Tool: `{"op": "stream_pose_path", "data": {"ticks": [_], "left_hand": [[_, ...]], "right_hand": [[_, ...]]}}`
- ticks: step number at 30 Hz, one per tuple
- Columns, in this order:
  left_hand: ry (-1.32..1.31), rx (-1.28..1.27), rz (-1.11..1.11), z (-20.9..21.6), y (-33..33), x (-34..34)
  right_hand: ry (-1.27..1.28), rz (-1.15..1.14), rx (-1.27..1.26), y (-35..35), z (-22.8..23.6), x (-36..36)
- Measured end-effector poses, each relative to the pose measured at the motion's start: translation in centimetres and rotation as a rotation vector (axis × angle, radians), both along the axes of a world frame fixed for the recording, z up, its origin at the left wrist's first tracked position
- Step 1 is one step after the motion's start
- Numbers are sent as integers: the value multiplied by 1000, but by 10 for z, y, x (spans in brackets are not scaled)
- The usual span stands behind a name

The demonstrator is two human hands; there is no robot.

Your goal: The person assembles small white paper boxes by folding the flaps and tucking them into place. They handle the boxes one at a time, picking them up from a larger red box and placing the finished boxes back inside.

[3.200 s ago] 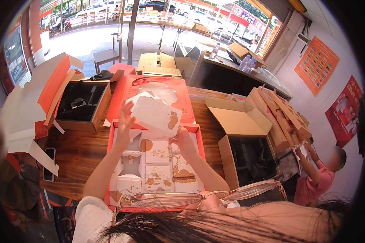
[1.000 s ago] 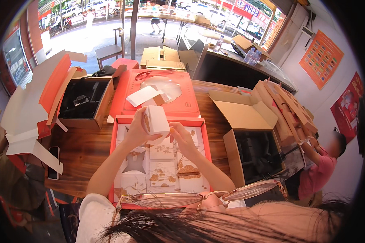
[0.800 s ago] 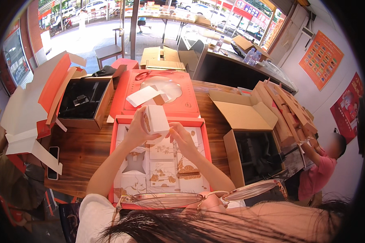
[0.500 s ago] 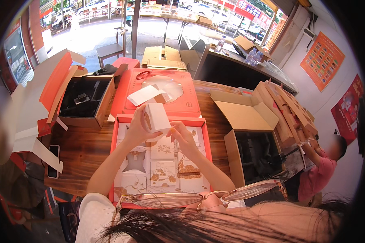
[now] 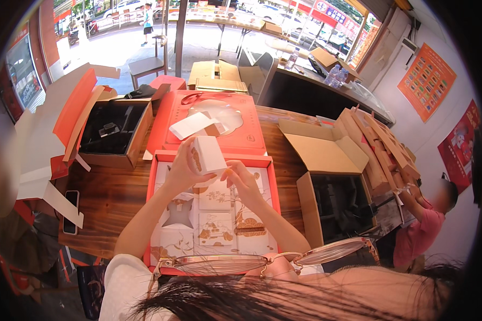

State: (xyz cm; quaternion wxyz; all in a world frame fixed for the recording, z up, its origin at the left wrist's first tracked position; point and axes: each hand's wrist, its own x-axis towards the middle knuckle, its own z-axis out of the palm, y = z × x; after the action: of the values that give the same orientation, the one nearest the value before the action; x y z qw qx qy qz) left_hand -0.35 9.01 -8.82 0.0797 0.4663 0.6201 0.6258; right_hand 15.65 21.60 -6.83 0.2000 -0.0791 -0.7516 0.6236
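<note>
The left hand [image 5: 183, 170] grips a small white box [image 5: 209, 155], fingers wrapped around its left side, holding it tilted above the far edge of an open red tray [image 5: 154, 214]. The right hand [image 5: 242, 179] is half open, its fingertips touching the lower right corner of the small white box without closing around it.

The red tray rests on a wooden surface [image 5: 112, 198] and holds a white insert with decorated compartments (one at the left shows a star-shaped cutout [image 5: 180, 210]). Just beyond the tray lies a red lid [image 5: 241, 134] with a loose white card [image 5: 190, 125] on top.

To the left stands an open cardboard box with a black lining [image 5: 112, 131], and a phone [image 5: 70, 212] lies flat near the surface's left edge. To the right, 1 open cardboard carton [image 5: 326, 176] stands beside the tray. Another person in a pink top [image 5: 418, 235] works at the far right.
</note>
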Motion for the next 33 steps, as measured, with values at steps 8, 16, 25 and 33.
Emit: {"op": "stream_pose_path", "data": {"ticks": [8,16,25,33], "left_hand": [[239,-28,79,5,-1,2],[240,5,91,2,-1,1],[316,-10,162,0,3,-2],[388,-91,139,15,-4,8]], "right_hand": [[55,-24,8,1,-8,-4],[24,-24,59,-1,-1,1],[-10,-13,-24,3,-5,-3],[-28,-17,-23,2,-6,-3]]}}
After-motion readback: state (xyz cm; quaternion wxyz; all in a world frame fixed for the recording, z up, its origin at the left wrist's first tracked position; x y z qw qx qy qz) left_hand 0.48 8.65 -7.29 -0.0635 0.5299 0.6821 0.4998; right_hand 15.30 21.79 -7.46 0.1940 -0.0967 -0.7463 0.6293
